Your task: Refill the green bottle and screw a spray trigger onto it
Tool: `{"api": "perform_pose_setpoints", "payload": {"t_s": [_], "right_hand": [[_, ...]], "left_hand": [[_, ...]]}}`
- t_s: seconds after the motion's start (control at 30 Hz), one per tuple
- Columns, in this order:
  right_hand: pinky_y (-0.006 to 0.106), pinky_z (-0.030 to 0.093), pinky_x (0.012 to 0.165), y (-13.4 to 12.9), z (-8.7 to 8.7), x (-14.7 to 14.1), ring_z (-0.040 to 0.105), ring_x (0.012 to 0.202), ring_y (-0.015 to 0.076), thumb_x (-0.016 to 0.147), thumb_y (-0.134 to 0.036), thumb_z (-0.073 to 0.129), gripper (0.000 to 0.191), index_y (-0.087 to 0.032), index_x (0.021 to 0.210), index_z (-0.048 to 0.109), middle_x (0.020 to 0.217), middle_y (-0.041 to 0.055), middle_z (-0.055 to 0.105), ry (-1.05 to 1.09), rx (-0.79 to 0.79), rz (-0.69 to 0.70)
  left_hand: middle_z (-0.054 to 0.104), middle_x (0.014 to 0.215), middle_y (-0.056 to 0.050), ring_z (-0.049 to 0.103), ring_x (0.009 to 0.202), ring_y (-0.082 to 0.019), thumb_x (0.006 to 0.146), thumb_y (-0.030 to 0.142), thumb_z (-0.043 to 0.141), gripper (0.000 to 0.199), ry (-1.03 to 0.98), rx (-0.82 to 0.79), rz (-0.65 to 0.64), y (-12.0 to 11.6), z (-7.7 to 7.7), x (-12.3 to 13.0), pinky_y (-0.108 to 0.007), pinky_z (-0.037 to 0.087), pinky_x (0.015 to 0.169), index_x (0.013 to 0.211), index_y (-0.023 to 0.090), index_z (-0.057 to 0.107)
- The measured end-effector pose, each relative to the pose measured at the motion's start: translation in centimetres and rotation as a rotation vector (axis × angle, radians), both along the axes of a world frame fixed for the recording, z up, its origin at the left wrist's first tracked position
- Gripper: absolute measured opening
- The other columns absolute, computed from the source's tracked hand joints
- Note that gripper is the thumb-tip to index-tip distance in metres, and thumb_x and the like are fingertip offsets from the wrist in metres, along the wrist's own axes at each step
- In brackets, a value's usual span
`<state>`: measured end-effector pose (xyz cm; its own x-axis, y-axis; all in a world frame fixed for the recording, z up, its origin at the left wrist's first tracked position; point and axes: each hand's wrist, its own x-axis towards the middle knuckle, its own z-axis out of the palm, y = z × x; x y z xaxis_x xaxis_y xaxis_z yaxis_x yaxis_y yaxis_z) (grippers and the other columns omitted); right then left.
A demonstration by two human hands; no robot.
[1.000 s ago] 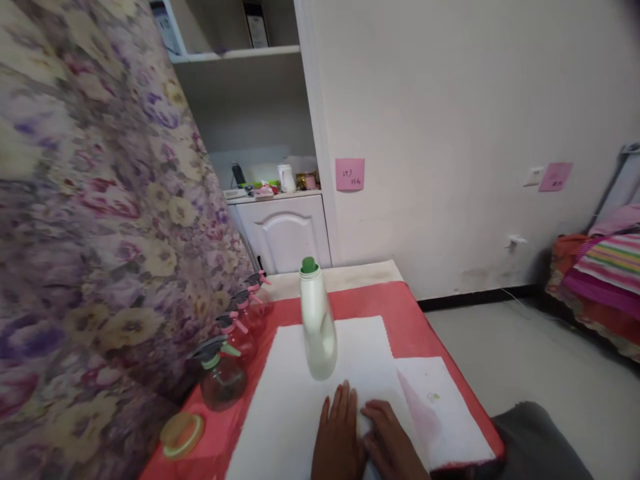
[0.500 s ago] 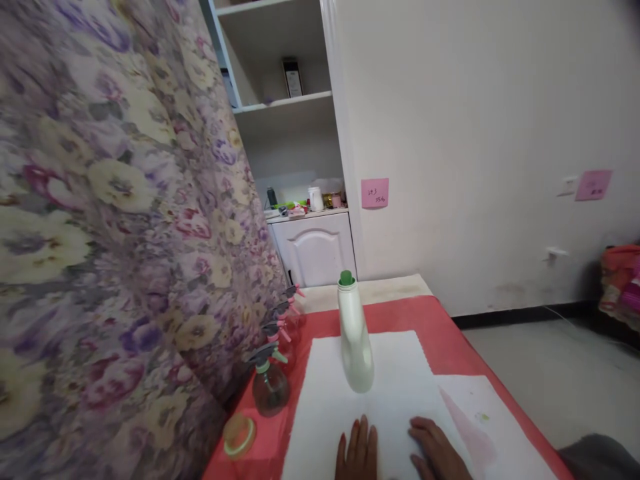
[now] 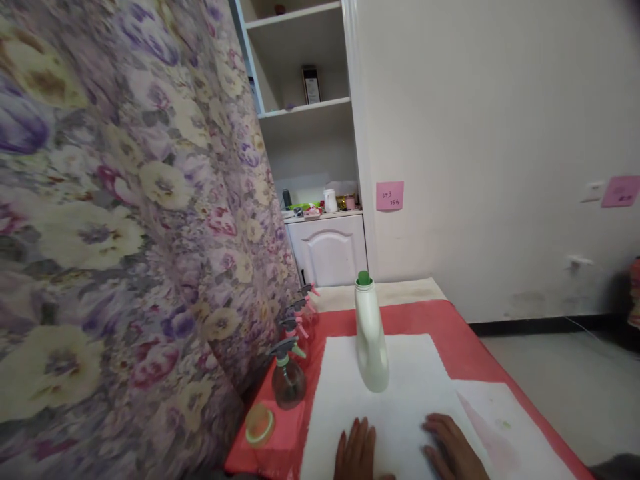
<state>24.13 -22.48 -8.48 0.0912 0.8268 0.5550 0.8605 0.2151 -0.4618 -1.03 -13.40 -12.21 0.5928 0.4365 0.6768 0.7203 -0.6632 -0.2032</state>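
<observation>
A pale green bottle (image 3: 373,347) with a green spout (image 3: 364,278) stands upright on a white sheet (image 3: 340,380). My left hand (image 3: 356,450) lies on the sheet just in front of the bottle, fingers stretched out and holding nothing. To the right, my right hand (image 3: 453,445) rests on the sheet with its fingers apart and nothing in them. Left of the sheet is a dark spray bottle (image 3: 289,385) with a green nozzle, and several more with pink nozzles (image 3: 300,327) stand behind it.
A round lid-like item (image 3: 260,425) sits at the near left of the red cloth (image 3: 460,340). Another marked sheet (image 3: 505,420) lies on the right. A floral curtain (image 3: 150,233) hangs along the left side, and a white cabinet (image 3: 330,250) is behind.
The view has turned slightly left, so the scene sits further right. My right hand has moved a little away from my left hand. The bottle remains standing on the sheet.
</observation>
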Motion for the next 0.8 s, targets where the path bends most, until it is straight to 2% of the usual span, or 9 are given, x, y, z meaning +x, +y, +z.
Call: {"api": "perform_pose_setpoints", "payload": {"t_s": [0.03, 0.13, 0.23, 0.33, 0.47, 0.63, 0.8], "right_hand": [[0.034, 0.056, 0.093, 0.4, 0.6, -0.5, 0.066, 0.11, 0.0243, 0.089, -0.035, 0.055, 0.029, -0.02, 0.111, 0.067, 0.117, 0.0129, 0.068, -0.008, 0.001, -0.021], [0.04, 0.054, 0.097, 2.1, 1.4, -2.6, 0.061, 0.117, 0.0271, 0.09, -0.04, 0.053, 0.035, -0.02, 0.117, 0.064, 0.127, 0.0135, 0.064, -0.071, 0.013, -0.06], [0.044, 0.053, 0.097, 3.9, 0.1, -4.1, 0.057, 0.122, 0.0306, 0.089, -0.043, 0.054, 0.041, -0.018, 0.121, 0.063, 0.135, 0.0155, 0.059, -0.19, 0.032, -0.074], [0.047, 0.051, 0.095, 4.8, -2.3, -4.5, 0.057, 0.122, 0.0343, 0.088, -0.048, 0.055, 0.05, -0.017, 0.127, 0.059, 0.135, 0.017, 0.058, -0.351, 0.071, -0.074], [0.045, 0.05, 0.092, 5.4, -4.6, -4.0, 0.059, 0.119, 0.0338, 0.087, -0.051, 0.054, 0.053, -0.018, 0.129, 0.058, 0.134, 0.0157, 0.06, -0.453, 0.108, -0.09], [0.042, 0.052, 0.085, 6.6, -5.7, -3.1, 0.065, 0.11, 0.032, 0.082, -0.057, 0.057, 0.056, -0.023, 0.126, 0.06, 0.127, 0.0121, 0.066, -0.472, 0.164, -0.083], [0.035, 0.058, 0.073, 7.6, -5.9, -2.7, 0.072, 0.097, 0.0281, 0.082, -0.062, 0.055, 0.054, -0.025, 0.121, 0.064, 0.117, 0.0095, 0.072, -0.618, 0.27, -0.079]], "left_hand": [[0.067, 0.126, -0.007, 0.062, 0.115, -0.024, 0.085, 0.05, 0.054, 0.053, 0.026, 0.012, -0.029, 0.5, 1.1, -0.3, -0.038, 0.05, 0.091, 0.131, 0.023, 0.054], [0.055, 0.14, -0.01, 0.052, 0.127, -0.025, 0.089, 0.044, 0.05, 0.056, 0.035, -0.016, 0.098, 1.7, 4.0, -0.6, -0.042, 0.045, 0.099, 0.139, 0.019, 0.044], [0.055, 0.141, -0.009, 0.05, 0.128, -0.025, 0.09, 0.043, 0.049, 0.057, 0.033, -0.007, 0.167, 2.2, 4.8, -0.3, -0.042, 0.041, 0.101, 0.142, 0.021, 0.04], [0.055, 0.14, -0.009, 0.05, 0.128, -0.025, 0.089, 0.046, 0.049, 0.061, 0.051, 0.033, 0.17, 2.5, 4.1, -0.2, -0.04, 0.036, 0.104, 0.144, 0.022, 0.038], [0.057, 0.139, -0.008, 0.051, 0.126, -0.024, 0.087, 0.047, 0.051, 0.06, 0.067, 0.081, 0.185, 3.2, 3.1, -0.4, -0.039, 0.033, 0.105, 0.141, 0.022, 0.043], [0.064, 0.13, -0.006, 0.056, 0.118, -0.025, 0.081, 0.051, 0.053, 0.056, 0.094, 0.187, 0.169, 4.9, 2.1, -0.9, -0.038, 0.041, 0.095, 0.131, 0.024, 0.056], [0.068, 0.125, -0.007, 0.063, 0.111, -0.027, 0.075, 0.039, 0.061, 0.047, 0.073, 0.127, 0.244, 5.5, 1.0, -0.3, -0.043, 0.047, 0.09, 0.12, 0.025, 0.064]]}}
